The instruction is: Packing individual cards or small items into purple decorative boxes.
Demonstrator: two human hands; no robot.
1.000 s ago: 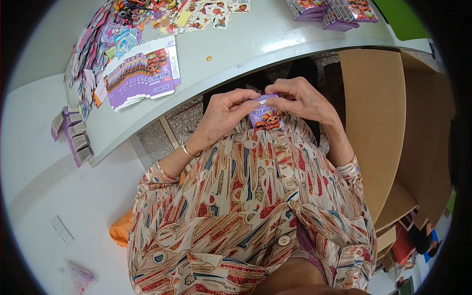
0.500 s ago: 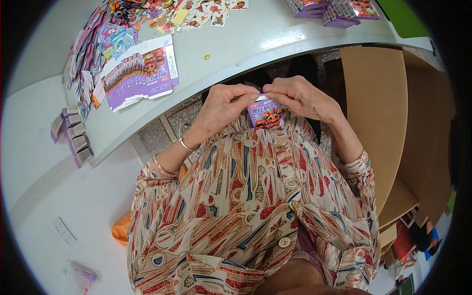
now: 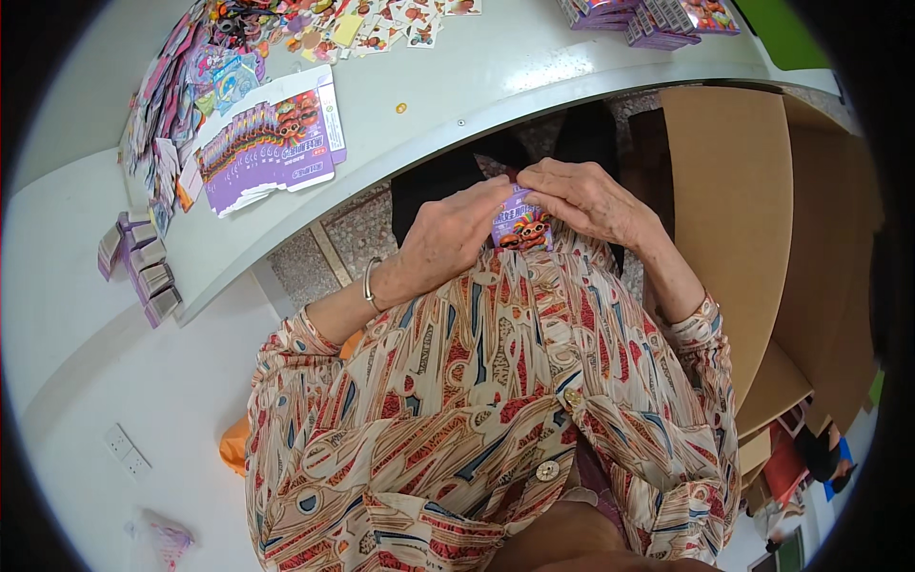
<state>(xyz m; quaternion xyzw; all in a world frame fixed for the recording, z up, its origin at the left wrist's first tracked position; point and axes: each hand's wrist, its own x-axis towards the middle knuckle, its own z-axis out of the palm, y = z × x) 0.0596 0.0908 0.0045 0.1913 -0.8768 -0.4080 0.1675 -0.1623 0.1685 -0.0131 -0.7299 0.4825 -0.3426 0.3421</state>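
Small purple printed cardboard box (image 3: 522, 229) — before multicoloured patterned shirt (image 3: 457, 348); right hand (image 3: 593, 202) fingers pinching upper edge, left hand (image 3: 446, 231) fingers at upper-left corner, grip unclear — best pressed evenly, uncrushed

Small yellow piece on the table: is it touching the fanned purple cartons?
Apart. The head view shows the small yellow piece right of the fanned purple cartons, with bare pale tabletop between them.

White wall socket (image 3: 119, 441) and speckled floor (image 3: 366, 232)
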